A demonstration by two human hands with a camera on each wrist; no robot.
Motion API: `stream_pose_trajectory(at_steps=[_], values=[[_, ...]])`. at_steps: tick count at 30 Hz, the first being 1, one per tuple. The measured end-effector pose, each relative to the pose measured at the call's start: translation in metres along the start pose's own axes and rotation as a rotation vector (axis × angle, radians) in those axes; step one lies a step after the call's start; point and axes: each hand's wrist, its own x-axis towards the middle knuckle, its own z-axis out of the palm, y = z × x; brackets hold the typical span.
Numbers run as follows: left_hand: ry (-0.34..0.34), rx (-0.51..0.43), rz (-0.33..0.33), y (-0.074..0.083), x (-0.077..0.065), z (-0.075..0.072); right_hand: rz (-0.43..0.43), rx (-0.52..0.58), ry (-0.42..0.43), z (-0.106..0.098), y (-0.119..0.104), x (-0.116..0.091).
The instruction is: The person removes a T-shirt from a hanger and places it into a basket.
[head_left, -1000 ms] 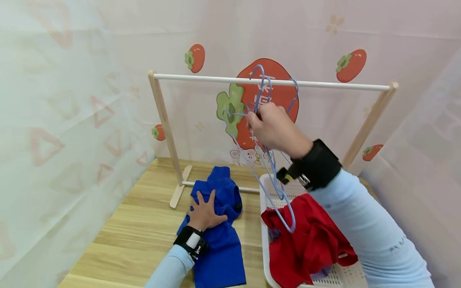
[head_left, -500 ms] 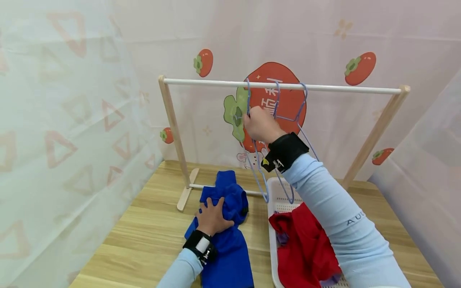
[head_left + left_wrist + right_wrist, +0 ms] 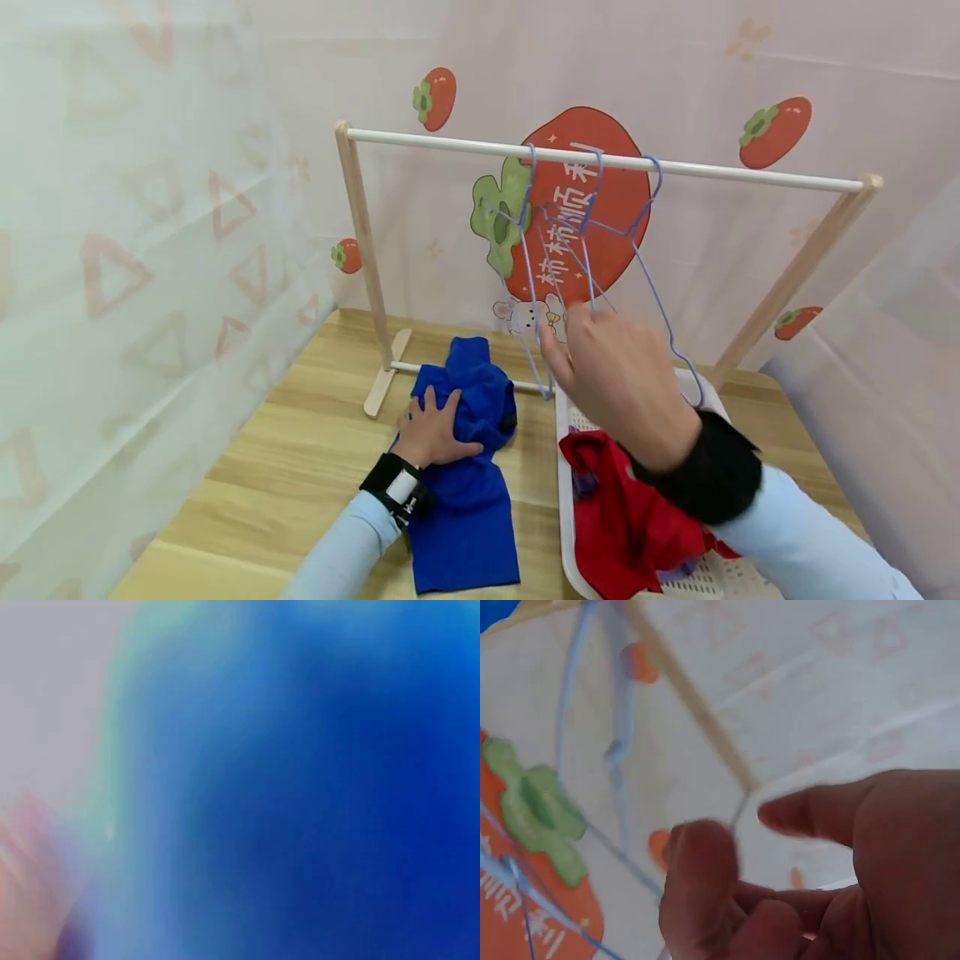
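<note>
My left hand (image 3: 431, 433) lies with spread fingers on a blue garment (image 3: 467, 533), which is bunched at its far end and flat at its near end. Blurred blue cloth (image 3: 315, 795) fills most of the left wrist view. My right hand (image 3: 626, 375) is in the air below the rack's rod, in front of the hangers. Its thumb stands apart from loosely bent fingers in the right wrist view, with nothing between them. Three thin blue hangers, a left one (image 3: 527, 262), a middle one (image 3: 587, 258) and a right one (image 3: 652, 283), hang from the white rod (image 3: 442, 145).
Wooden posts (image 3: 363, 242) carry the rod at either side of the rack. A white plastic basket (image 3: 566, 517) on the right holds a red garment (image 3: 622, 517) and some purple cloth. Everything stands on a wood-grain tabletop (image 3: 277, 467) before a printed backdrop.
My right hand hung the bunched hangers on the rod, let go of the left one, and came down toward the basket. The left hand has stayed on the blue garment.
</note>
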Motion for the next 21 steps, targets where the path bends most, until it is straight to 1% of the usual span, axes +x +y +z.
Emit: stream_pose_trajectory(at_steps=[1, 2, 4, 6, 7, 10, 12, 13, 15, 17, 21], values=[[-0.029, 0.013, 0.016, -0.001, -0.001, -0.006, -0.014, -0.018, -0.01, -0.001, -0.002, -0.014], [-0.061, 0.032, 0.029, -0.001, -0.002, -0.011, -0.029, -0.024, -0.043, -0.001, -0.005, -0.025], [-0.127, 0.07, 0.043, -0.002, -0.004, -0.022, -0.076, -0.006, -0.145, 0.006, -0.009, -0.044], [-0.189, 0.113, 0.038, -0.002, -0.006, -0.03, -0.141, 0.018, -0.27, 0.018, -0.015, -0.053], [-0.218, 0.131, 0.029, -0.001, -0.007, -0.034, -0.175, 0.031, -0.324, 0.027, -0.018, -0.054], [-0.29, 0.176, -0.003, 0.001, -0.009, -0.04, -0.253, 0.039, -0.482, 0.055, -0.029, -0.046], [-0.318, 0.206, -0.013, 0.001, -0.01, -0.04, -0.276, 0.034, -0.567, 0.075, -0.036, -0.034], [-0.327, 0.22, -0.014, 0.002, -0.01, -0.04, -0.274, 0.033, -0.597, 0.086, -0.039, -0.028], [-0.328, 0.239, -0.007, 0.002, -0.01, -0.037, -0.255, 0.018, -0.64, 0.106, -0.045, -0.015], [-0.317, 0.25, 0.009, 0.001, -0.009, -0.033, -0.216, 0.001, -0.673, 0.126, -0.05, -0.002], [-0.288, 0.227, 0.041, 0.002, -0.009, -0.027, -0.116, -0.053, -0.715, 0.158, -0.062, 0.017]])
